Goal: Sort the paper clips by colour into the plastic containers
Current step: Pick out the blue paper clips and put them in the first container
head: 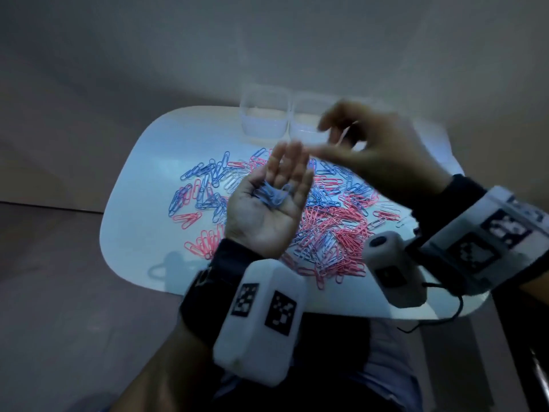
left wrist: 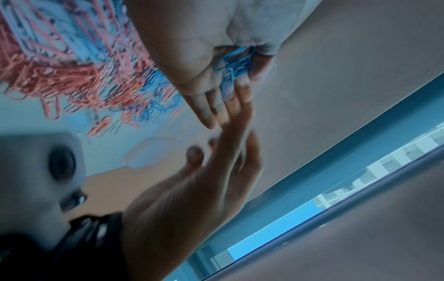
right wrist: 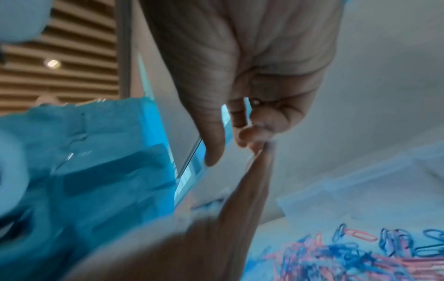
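Blue clips (head: 271, 196) lie in my flat, upturned left hand (head: 269, 209), my loosely curled right hand (head: 371, 150) apparently grips nothing, both tubs (head: 264, 118) look empty, and most clips (head: 326, 230) remain unsorted.

Head view: dim overall, with a cool blue cast. The white table (head: 133, 233) is the brightest surface; the surrounding room falls to grey-brown shadow. The right hand (head: 377, 150) is smeared by motion blur; the left hand (head: 267, 209) is sharper. Straight lines bow toward the frame edges.

Left wrist view: the near camera housing (left wrist: 36, 171) is out of focus, and the paper clips (left wrist: 79, 76) are soft.

Right wrist view: heavy blur in the foreground; a small ceiling light (right wrist: 52, 63) glows at upper left.
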`<state>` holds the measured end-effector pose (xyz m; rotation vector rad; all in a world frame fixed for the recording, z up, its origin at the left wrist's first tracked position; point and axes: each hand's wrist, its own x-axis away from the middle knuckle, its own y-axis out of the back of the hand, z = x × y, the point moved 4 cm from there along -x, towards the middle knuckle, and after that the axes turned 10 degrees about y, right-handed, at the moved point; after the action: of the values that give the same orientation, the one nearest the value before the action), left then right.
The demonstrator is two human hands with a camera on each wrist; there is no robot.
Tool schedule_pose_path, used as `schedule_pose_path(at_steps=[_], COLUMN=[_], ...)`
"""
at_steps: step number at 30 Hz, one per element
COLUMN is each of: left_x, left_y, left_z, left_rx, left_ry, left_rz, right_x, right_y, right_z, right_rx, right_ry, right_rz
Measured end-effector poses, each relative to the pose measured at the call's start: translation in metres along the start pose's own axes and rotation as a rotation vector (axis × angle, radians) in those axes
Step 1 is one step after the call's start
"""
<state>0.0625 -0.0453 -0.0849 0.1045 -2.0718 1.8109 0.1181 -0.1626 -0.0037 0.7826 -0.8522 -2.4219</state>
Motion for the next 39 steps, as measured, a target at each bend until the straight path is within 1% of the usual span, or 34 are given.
schedule_pose_path(at_steps=[1, 2, 3, 5, 6, 7, 8, 9, 12, 15, 17, 19, 20, 23, 26, 31, 35, 39], left_x=[0.003, 0.005, 0.008, 0.01, 0.01, 0.01, 0.009, 0.009, 0.007, 0.006, 0.006, 0.006, 0.007, 0.006, 0.006, 0.005, 0.003, 0.002], left_y=[0.003, 0.007, 0.009, 0.012, 0.013, 0.013, 0.013, 0.012, 0.01, 0.011, 0.013, 0.012, 0.012, 0.011, 0.013, 0.009, 0.008, 0.009], left_z=[-0.008, -0.017, -0.025, -0.034, -0.035, -0.035, -0.032, -0.029, -0.02, -0.017, -0.018, -0.014, -0.01, 0.004, 0.008, 0.011, 0.02, 0.022], left_rx=[0.009, 0.018, 0.02, -0.01, -0.035, -0.06, -0.087, -0.105, -0.113, -0.113, -0.104, -0.111, -0.125, -0.164, -0.16, -0.156, -0.161, -0.145], left_ry=[-0.024, -0.053, -0.078, -0.098, -0.105, -0.107, -0.1, -0.086, -0.047, -0.014, -0.015, -0.014, -0.013, 0.005, 0.014, 0.023, 0.045, 0.046], left_rz=[0.012, 0.022, 0.033, 0.015, -0.016, -0.039, -0.047, -0.047, -0.02, -0.002, -0.006, -0.039, -0.066, -0.122, -0.13, -0.092, -0.082, -0.084], right_x=[-0.002, -0.003, -0.004, -0.001, 0.004, 0.009, 0.013, 0.016, 0.023, 0.03, 0.03, 0.025, 0.022, 0.017, 0.013, 0.013, 0.013, 0.016], right_y=[0.012, 0.021, 0.026, 0.02, 0.014, 0.008, 0.003, -0.001, -0.004, 0.002, 0.006, 0.011, 0.01, -0.001, -0.004, -0.002, -0.005, -0.005], right_z=[-0.011, -0.024, -0.036, -0.054, -0.059, -0.06, -0.059, -0.057, -0.059, -0.067, -0.07, -0.075, -0.077, -0.083, -0.087, -0.094, -0.096, -0.098], right_rx=[0.012, 0.042, 0.11, 0.296, 0.35, 0.377, 0.401, 0.431, 0.479, 0.404, 0.351, 0.353, 0.367, 0.416, 0.472, 0.478, 0.482, 0.463], right_ry=[-0.041, -0.079, -0.134, -0.238, -0.254, -0.245, -0.225, -0.202, -0.183, -0.216, -0.213, -0.194, -0.185, -0.133, -0.104, -0.128, -0.116, -0.178], right_rz=[-0.067, -0.079, 0.002, 0.342, 0.502, 0.619, 0.687, 0.719, 0.722, 0.718, 0.653, 0.559, 0.548, 0.638, 0.656, 0.676, 0.673, 0.699])
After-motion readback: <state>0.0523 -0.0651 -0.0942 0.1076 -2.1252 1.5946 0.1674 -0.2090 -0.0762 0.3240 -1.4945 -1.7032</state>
